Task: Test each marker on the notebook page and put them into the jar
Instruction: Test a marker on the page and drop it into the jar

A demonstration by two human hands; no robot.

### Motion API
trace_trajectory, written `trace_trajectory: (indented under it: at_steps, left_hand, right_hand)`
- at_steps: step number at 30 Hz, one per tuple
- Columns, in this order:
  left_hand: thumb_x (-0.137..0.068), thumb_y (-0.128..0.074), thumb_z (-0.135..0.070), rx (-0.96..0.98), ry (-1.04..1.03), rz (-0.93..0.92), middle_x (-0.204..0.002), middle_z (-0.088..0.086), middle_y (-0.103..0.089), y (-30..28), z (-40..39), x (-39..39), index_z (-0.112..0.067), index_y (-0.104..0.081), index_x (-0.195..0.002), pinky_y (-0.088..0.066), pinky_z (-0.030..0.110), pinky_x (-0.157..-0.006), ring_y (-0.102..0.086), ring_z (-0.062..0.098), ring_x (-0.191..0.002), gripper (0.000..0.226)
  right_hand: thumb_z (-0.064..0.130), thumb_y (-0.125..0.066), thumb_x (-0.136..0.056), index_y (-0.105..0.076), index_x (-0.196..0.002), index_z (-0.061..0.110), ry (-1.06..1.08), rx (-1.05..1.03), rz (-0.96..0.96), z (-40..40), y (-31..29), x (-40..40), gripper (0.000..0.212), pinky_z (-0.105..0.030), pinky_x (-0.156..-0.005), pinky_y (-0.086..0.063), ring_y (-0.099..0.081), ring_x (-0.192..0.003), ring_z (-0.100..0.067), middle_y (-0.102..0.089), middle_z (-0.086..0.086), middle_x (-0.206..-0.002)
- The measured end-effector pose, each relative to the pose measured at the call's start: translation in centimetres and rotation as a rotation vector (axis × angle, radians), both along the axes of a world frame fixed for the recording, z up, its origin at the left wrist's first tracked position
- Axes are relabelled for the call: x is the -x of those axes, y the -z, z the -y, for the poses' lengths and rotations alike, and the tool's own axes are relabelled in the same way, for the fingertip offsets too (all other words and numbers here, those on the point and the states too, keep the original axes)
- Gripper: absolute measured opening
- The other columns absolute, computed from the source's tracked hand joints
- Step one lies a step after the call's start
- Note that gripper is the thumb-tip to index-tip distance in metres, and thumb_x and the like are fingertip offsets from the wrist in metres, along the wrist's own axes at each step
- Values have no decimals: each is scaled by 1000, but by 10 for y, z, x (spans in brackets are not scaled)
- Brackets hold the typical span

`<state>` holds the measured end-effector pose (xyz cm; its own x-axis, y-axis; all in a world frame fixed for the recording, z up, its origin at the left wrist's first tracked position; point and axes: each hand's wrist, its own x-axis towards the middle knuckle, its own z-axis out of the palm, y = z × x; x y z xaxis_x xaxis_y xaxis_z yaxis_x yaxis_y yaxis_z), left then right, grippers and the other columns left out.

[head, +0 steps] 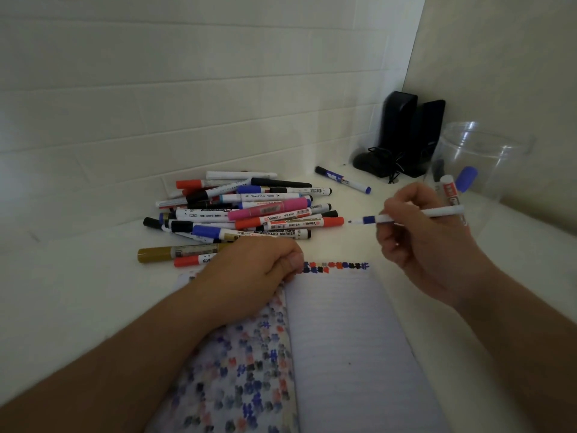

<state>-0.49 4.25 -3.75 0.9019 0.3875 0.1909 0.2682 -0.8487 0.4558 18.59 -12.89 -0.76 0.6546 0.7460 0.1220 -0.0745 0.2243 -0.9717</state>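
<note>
Right hand [418, 242], centre right: fingers pinch an uncapped blue marker [415, 215] above the notebook [343, 339]. Left hand [249, 276], centre: fingers curled, resting on the page; contents not discernible. Jar [487, 157], upper right.

Two black speakers [412, 132], apparently with a tangled cable [385, 157], stand in the corner.

White blue-tipped marker [415, 215]; clear jar [480, 170].

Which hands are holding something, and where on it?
Right hand grips an uncapped blue marker mid-barrel. Left hand is curled on the notebook; any hold is unclear.
</note>
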Motion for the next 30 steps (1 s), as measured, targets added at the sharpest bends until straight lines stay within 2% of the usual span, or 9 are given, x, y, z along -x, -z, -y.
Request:
trace_trajectory:
  at_steps: [2,4,7,9,13,18,21,30]
  left_hand:
    - [-97,-50,-54,-6,33,-15,-90,-24,-66,-1,1,-2,-42,-67,-98,-53,27,-78,-59,-6,-84,21]
    - [-87,-58,-63,-27,80,-24,-95,-26,-67,-1,2,-3,-42,-72,-103,-55,29,-81,-60,-6,-89,30]
    - [-74,-66,-70,12,77,-8,-93,-24,-68,1,0,-3,-41,-75,-94,-57,32,-80,-61,-4,-89,37]
    - [-71,-67,-71,33,65,-5,-93,-23,-69,3,-1,-4,-41,-74,-91,-58,32,-79,-62,-3,-88,37]
    - [-70,-69,-70,47,62,-9,-92,-22,-69,4,-1,-6,-43,-74,-90,-59,32,-78,-63,-3,-87,34]
    - [-72,-69,-68,43,74,-5,-90,-22,-69,4,0,-5,-42,-74,-89,-58,32,-77,-62,-3,-85,32]
    - [-72,-68,-68,36,78,-1,-89,-21,-68,3,0,-5,-41,-74,-90,-57,32,-77,-61,-3,-85,33]
    - [-73,-68,-68,33,85,-14,-89,-21,-68,3,-1,-5,-41,-75,-92,-58,33,-76,-61,-1,-84,34]
  right_hand:
    - [13,-56,-103,-62,-81,16,-58,88,75,-2,7,4,23,-25,-48,-37,-53,-59,-19,-60,-10,-69]
    - [17,-59,-103,-65,-81,12,-62,201,214,-6,11,11,23,-25,-51,-43,-56,-59,-19,-63,-9,-68]
    - [23,-70,-97,-66,-78,10,22,415,521,-13,17,15,23,-18,-49,-45,-56,-52,-9,-64,1,-58]
    - [20,-72,-93,-65,-76,11,67,472,618,-17,20,15,20,-14,-50,-44,-55,-49,-2,-64,2,-57]
    - [14,-71,-85,-61,-72,10,117,522,633,-24,22,15,18,-21,-50,-49,-61,-50,-7,-68,-3,-60]
    - [9,-69,-79,-48,-62,13,153,519,614,-25,23,21,27,-32,-51,-49,-63,-47,-16,-64,-7,-53]
    - [10,-68,-77,-46,-62,14,179,539,646,-28,25,22,27,-30,-51,-47,-61,-45,-14,-65,-12,-56]
    - [11,-71,-79,-50,-64,12,160,599,658,-33,29,17,26,-28,-51,-51,-62,-42,-11,-68,-11,-58]
